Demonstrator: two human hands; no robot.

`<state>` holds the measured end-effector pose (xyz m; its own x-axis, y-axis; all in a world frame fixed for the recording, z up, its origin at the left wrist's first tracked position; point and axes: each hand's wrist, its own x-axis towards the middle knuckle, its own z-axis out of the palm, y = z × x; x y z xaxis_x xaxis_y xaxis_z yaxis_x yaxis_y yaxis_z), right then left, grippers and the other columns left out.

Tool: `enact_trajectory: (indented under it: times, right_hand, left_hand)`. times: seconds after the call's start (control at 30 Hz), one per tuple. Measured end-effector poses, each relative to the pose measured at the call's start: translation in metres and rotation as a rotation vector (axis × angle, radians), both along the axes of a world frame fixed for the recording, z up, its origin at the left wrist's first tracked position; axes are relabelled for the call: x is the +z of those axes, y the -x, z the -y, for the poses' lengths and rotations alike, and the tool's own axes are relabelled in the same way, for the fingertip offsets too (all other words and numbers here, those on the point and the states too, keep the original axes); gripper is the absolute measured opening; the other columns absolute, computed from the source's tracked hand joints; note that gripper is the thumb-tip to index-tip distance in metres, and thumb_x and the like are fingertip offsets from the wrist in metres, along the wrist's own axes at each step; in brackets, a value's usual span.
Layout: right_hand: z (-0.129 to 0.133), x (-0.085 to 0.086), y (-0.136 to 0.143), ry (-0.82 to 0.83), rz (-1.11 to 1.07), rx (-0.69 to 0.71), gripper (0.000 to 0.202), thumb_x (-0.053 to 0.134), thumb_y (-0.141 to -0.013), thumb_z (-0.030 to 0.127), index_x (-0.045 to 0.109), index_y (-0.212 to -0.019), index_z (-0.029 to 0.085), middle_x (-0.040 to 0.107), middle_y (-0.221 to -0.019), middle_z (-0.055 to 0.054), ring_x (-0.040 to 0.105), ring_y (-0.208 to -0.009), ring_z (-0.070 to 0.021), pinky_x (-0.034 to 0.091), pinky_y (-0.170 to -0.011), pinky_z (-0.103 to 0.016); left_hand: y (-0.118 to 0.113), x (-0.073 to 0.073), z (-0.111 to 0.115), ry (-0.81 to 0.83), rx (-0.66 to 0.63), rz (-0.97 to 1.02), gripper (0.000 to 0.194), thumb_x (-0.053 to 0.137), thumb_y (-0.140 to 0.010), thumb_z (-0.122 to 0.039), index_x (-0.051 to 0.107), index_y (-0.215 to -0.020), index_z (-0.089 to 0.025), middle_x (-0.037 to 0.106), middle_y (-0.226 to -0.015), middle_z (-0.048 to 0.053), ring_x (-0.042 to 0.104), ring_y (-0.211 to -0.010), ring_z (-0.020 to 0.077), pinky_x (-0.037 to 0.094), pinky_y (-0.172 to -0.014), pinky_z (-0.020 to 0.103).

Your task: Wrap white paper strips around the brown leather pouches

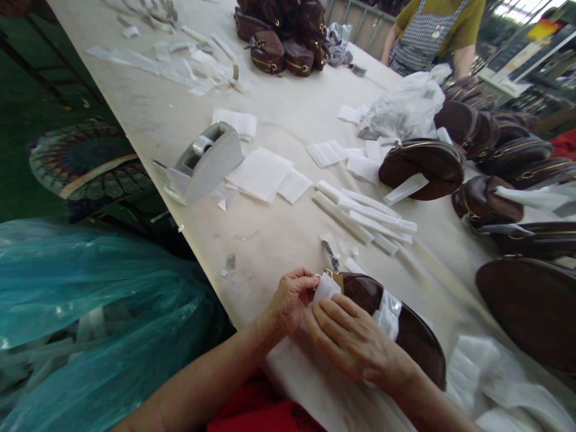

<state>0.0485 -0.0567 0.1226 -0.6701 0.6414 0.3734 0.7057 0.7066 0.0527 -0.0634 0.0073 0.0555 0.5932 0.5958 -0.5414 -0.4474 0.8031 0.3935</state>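
Observation:
A dark brown leather bag (418, 339) lies at the table's near edge, with clear plastic wrap (388, 313) around its middle. At its left end are gold metal fittings and a small tan tag (338, 281). Beside these, my left hand (290, 300) pinches a small white paper sheet (327, 288) between thumb and finger. My right hand (348, 336) is closed over the sheet's lower part, its fingertips partly hidden, and its wrist passes in front of the bag. Above the bag's fittings lies a short dark strap piece (332, 255) in plastic.
A grey tape dispenser (207, 162) stands near the left edge, beside white paper squares (261, 174). Rolled white strips (360, 210) lie ahead. Brown bags (508, 144) crowd the right side; more are piled (283, 36) at the back. A person in a checked apron (425, 36) stands across the table.

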Motion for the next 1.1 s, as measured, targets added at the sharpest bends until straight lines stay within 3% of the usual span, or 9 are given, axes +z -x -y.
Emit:
enact_trajectory:
  times: [0.17, 0.3, 0.5, 0.6, 0.7, 0.9, 1.1]
  right_hand:
    - [0.016, -0.013, -0.006, 0.119, -0.069, -0.069, 0.026, 0.035, -0.094, 0.010, 0.060, -0.100, 0.008, 0.067, -0.081, -0.009, 0.061, -0.080, -0.0181, 0.048, -0.079, -0.033]
    - [0.028, -0.019, -0.020, 0.172, -0.172, -0.120, 0.025, 0.042, -0.091, 0.011, 0.057, -0.112, 0.011, 0.068, -0.094, -0.010, 0.061, -0.092, -0.0185, 0.049, -0.085, -0.034]
    - [0.025, -0.034, -0.045, 0.208, -0.294, -0.366, 0.054, 0.038, -0.082, 0.002, 0.042, -0.134, 0.015, 0.060, -0.120, -0.013, 0.052, -0.115, -0.0225, 0.045, -0.092, -0.042]
    - [0.018, -0.038, -0.048, 0.314, -0.286, -0.332, 0.056, 0.039, -0.081, 0.004, 0.041, -0.135, 0.015, 0.055, -0.128, -0.013, 0.046, -0.123, -0.0244, 0.040, -0.098, -0.047]
    - [0.014, -0.043, -0.046, 0.319, -0.310, -0.305, 0.048, 0.044, -0.085, 0.009, 0.044, -0.132, 0.017, 0.058, -0.125, -0.011, 0.049, -0.120, -0.0241, 0.040, -0.098, -0.048]
    - [0.014, -0.051, -0.048, 0.156, -0.411, -0.305, 0.029, 0.048, -0.090, 0.013, 0.059, -0.115, 0.021, 0.067, -0.106, -0.008, 0.058, -0.102, -0.0214, 0.049, -0.084, -0.040]
    - [0.010, -0.046, -0.042, 0.176, -0.462, -0.369, 0.020, 0.049, -0.089, 0.013, 0.061, -0.105, 0.018, 0.068, -0.098, -0.007, 0.058, -0.096, -0.0206, 0.048, -0.081, -0.037]
  left_hand:
    - [0.002, -0.001, 0.000, -0.020, 0.018, -0.017, 0.025, 0.076, -0.046, -0.021, 0.054, -0.053, -0.013, 0.057, -0.055, 0.000, 0.050, -0.054, 0.0088, 0.040, -0.057, 0.021]
    - [0.001, 0.000, -0.001, -0.044, 0.018, -0.042, 0.023, 0.075, -0.048, -0.022, 0.056, -0.054, -0.013, 0.059, -0.057, 0.001, 0.052, -0.057, 0.0103, 0.043, -0.061, 0.023]
    - [-0.001, -0.001, -0.002, -0.083, 0.007, -0.070, 0.022, 0.075, -0.050, -0.024, 0.058, -0.057, -0.012, 0.062, -0.060, 0.003, 0.055, -0.059, 0.0119, 0.045, -0.064, 0.024]
    - [-0.001, 0.002, -0.001, -0.079, 0.013, -0.056, 0.022, 0.076, -0.050, -0.024, 0.058, -0.056, -0.012, 0.062, -0.060, 0.003, 0.056, -0.059, 0.0116, 0.045, -0.065, 0.025]
    - [0.002, 0.007, 0.001, -0.063, -0.018, -0.019, 0.022, 0.077, -0.050, -0.023, 0.058, -0.056, -0.012, 0.062, -0.060, 0.002, 0.055, -0.058, 0.0111, 0.046, -0.065, 0.024]
    - [0.011, 0.011, 0.003, -0.073, -0.055, 0.010, 0.018, 0.075, -0.054, -0.022, 0.061, -0.058, -0.012, 0.064, -0.063, 0.004, 0.057, -0.061, 0.0118, 0.046, -0.066, 0.024]
    - [0.022, 0.014, -0.007, -0.260, 0.013, 0.038, 0.017, 0.064, -0.065, -0.021, 0.068, -0.078, -0.011, 0.070, -0.086, 0.010, 0.063, -0.070, 0.0173, 0.049, -0.074, 0.029]
